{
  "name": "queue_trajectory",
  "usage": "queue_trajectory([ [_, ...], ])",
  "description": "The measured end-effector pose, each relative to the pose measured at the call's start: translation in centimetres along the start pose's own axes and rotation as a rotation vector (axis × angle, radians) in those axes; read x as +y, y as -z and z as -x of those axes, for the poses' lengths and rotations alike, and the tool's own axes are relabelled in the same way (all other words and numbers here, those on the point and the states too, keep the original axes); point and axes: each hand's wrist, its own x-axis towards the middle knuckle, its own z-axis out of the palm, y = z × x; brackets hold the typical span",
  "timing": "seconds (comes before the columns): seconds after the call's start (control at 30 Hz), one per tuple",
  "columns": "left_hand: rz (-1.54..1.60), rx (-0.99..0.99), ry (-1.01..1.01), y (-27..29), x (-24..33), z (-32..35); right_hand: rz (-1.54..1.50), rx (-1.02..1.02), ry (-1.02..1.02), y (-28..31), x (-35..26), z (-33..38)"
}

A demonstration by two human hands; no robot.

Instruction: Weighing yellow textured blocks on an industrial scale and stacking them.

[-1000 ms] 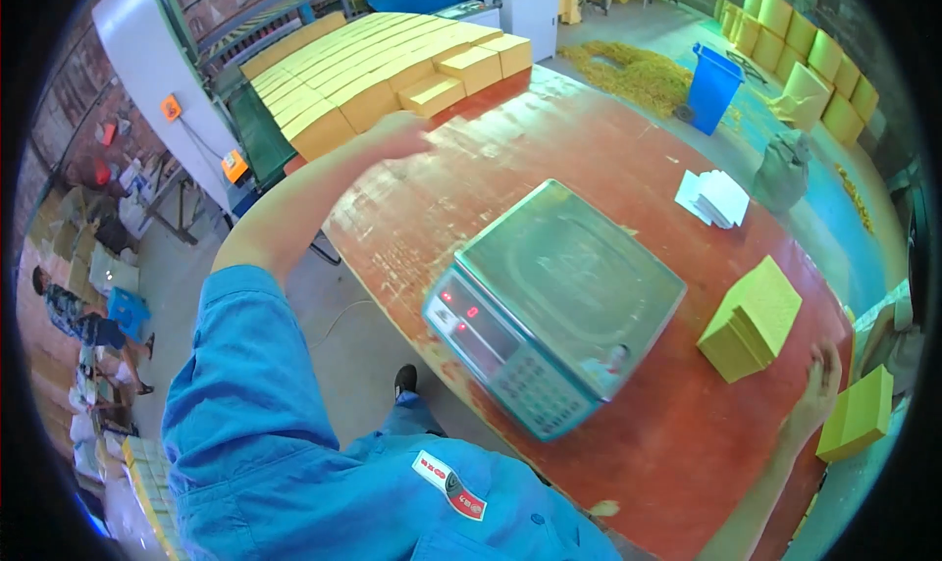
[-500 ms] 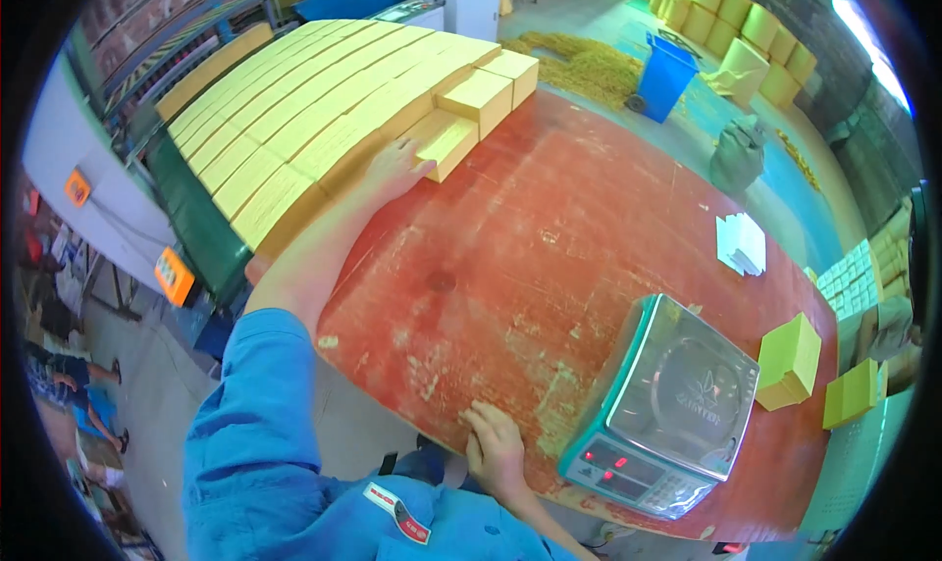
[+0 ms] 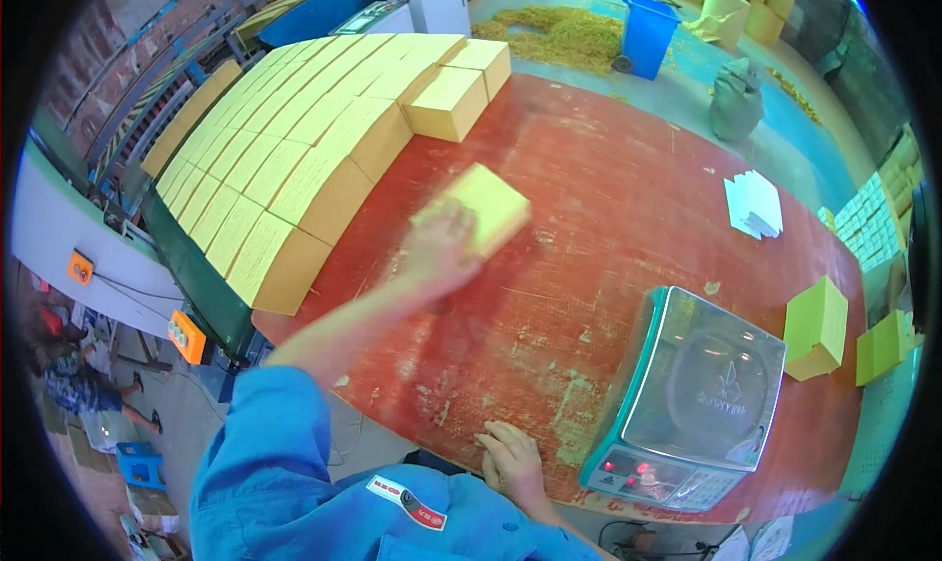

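My left hand grips a yellow rectangular block and holds it just above the red table, blurred by motion. Behind it lies a large stack of the same yellow blocks, with two more blocks at its right end. My right hand rests flat on the near table edge, fingers apart and holding nothing. Just right of that hand stands a teal digital scale with a bare grey platform.
Two yellow boxes stand at the table's right edge beside a white paper stack. A blue bin, a grey sack and loose yellow shreds lie on the floor beyond. A green conveyor frame borders the left.
My left hand has taken one yellow block from the stack and drawn it back toward me over the table. My right hand has stayed on the near edge.
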Motion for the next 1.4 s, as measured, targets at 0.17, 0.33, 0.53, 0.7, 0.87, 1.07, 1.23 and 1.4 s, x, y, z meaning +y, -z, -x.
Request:
queue_trajectory([
  [0.17,0.135,-0.097,0.026,-0.3,11.0,-5.1,-0.009,-0.010,0.002,-0.1,0.1,-0.5],
  [0.33,0.310,0.208,-0.310,1.0,0.6,-16.3,0.033,0.189,-0.156,-1.3,-0.8,-0.3],
  [0.53,-0.217,0.039,-0.112,-5.0,-20.5,-30.8,0.269,0.213,-0.205,-2.3,-0.7,-0.7],
  [0.7,-0.241,-0.020,-0.030,-11.0,-22.9,-40.5,0.191,0.063,-0.468,-2.7,-2.3,-2.2],
  [0.87,-0.217,-0.024,0.000,-15.3,-25.9,-45.6,0.245,-0.023,-0.529,-3.1,-3.0,-2.2],
  [1.07,-0.054,-0.174,-0.106,-15.6,-19.0,-45.9,0.468,-0.078,-0.460,-1.9,-2.9,-3.1],
  [1.23,-0.009,-0.118,-0.011,-13.1,-20.7,-35.8,0.419,-0.166,-0.311,-0.8,-2.7,-3.8],
  [1.4,-0.039,-0.164,-0.091,-6.2,-11.1,-24.6,0.411,-0.089,-0.307,-0.8,-3.9,-2.7],
])
